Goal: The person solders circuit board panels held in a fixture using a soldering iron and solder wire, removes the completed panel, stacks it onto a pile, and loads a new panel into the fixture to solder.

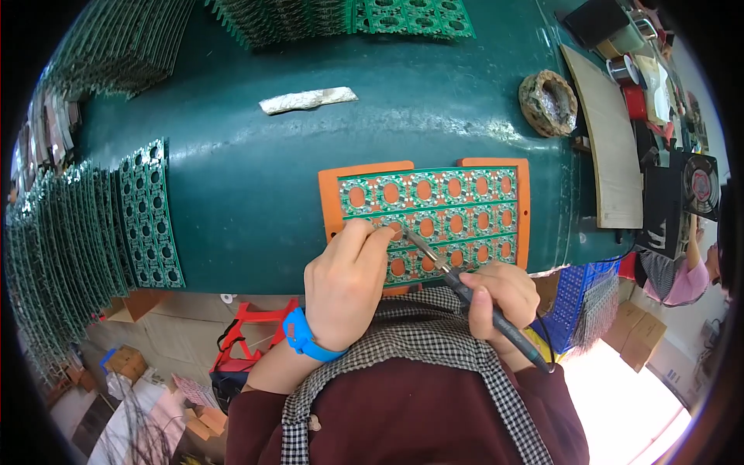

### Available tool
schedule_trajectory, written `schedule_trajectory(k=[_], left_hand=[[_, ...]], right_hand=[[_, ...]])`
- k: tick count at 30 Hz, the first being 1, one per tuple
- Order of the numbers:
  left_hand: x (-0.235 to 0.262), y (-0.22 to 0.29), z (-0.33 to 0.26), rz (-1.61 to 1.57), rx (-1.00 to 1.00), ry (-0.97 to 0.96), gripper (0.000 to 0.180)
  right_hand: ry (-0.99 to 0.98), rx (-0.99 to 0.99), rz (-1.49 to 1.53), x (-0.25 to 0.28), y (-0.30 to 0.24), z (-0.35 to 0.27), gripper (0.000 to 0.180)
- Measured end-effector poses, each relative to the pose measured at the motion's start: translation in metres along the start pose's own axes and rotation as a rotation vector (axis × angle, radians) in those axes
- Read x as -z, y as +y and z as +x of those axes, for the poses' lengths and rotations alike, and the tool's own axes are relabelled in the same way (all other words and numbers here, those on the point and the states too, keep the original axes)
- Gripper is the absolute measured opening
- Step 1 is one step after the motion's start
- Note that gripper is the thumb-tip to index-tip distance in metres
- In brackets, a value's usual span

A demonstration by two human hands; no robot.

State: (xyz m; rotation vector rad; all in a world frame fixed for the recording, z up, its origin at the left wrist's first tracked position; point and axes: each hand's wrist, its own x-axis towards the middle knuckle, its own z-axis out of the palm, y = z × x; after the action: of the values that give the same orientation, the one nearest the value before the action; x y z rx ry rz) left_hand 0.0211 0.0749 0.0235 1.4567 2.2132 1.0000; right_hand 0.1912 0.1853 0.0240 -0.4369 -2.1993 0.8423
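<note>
A panel of green circuit boards with rows of round holes lies in an orange holder frame on the table in front of me. My right hand grips a soldering iron by its dark handle, its metal tip slanting down to the left side of the panel's middle row. Close to that tip, my left hand rests over the panel's left edge with thumb and fingers pinched together. What they pinch is too fine to make out. A blue band circles my left wrist.
Green board panels stand in a dense row at left, with more stacks along the back. A pale strip lies mid-table. At right are a rough round bowl, a wooden board and a fan. Another person sits far right.
</note>
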Motion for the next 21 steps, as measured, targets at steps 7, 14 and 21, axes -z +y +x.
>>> schedule_trajectory(k=[7,14,21], left_hand=[[-0.001,-0.004,0.000,-0.001,-0.009,0.045,0.016],[-0.002,-0.004,0.002,0.000,-0.025,0.039,0.017],[0.001,-0.009,-0.004,-0.048,-0.011,0.080,0.020]], right_hand=[[0.017,-0.017,-0.012,0.000,-0.001,0.003,0.009],[-0.020,-0.021,-0.020,-0.003,0.001,-0.002,0.009],[0.096,-0.011,-0.061,-0.002,0.001,-0.005,0.014]])
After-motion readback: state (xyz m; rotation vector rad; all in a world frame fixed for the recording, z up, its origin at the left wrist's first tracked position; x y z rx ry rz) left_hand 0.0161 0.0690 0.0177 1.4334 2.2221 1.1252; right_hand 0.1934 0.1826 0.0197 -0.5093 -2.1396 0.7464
